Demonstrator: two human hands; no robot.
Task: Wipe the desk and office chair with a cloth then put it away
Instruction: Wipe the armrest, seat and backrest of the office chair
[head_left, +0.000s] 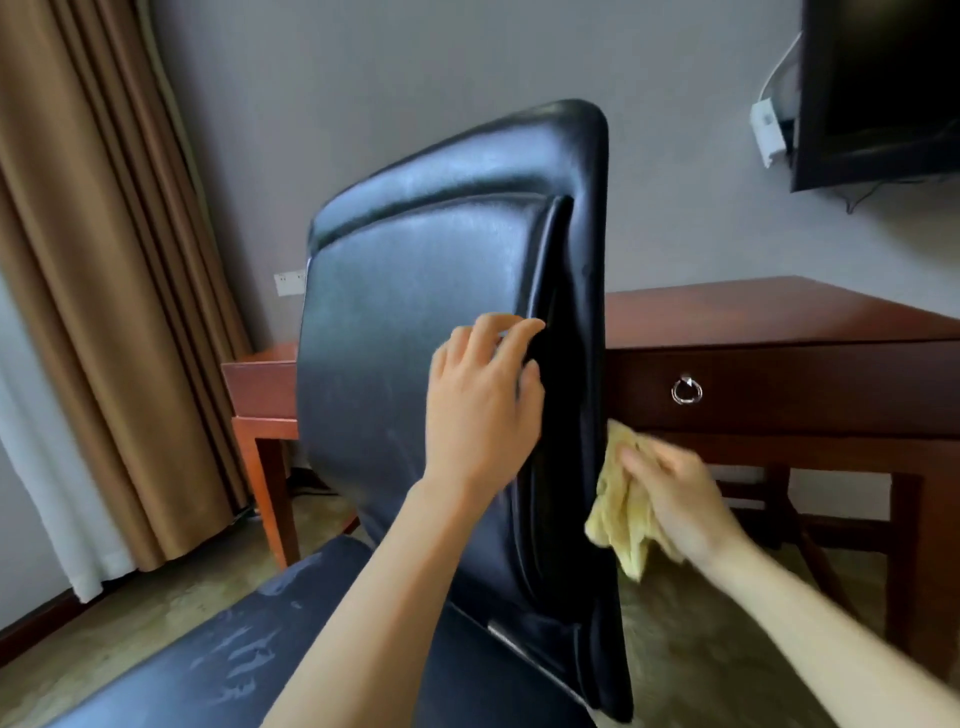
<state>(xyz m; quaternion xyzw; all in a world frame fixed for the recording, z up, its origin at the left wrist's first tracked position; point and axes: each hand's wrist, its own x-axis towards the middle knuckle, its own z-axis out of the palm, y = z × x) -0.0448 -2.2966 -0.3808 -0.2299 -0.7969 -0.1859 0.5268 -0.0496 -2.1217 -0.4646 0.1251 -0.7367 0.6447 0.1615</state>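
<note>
**One hand steadying the chair, the other wiping its edge**

The person is leaning over the office chair (415, 322), whose black backrest is standing between the two arms. The left hand (480, 405) is resting on the front of the backrest, fingers curling onto the raised seam near its right edge; I judge it is bracing the back so it is not swinging away under pressure from the other side. The right hand (670, 499) is gripping a bunched yellow cloth (618, 519) and pressing it against the backrest's outer side edge, low down, the blur suggesting a rubbing stroke. The seat, in the foreground, is showing pale streaks, possibly damp marks. The desk (769, 312) is standing just behind the chair, its ring-pull drawer facing us. Putting the cloth away is not yet done.
</note>
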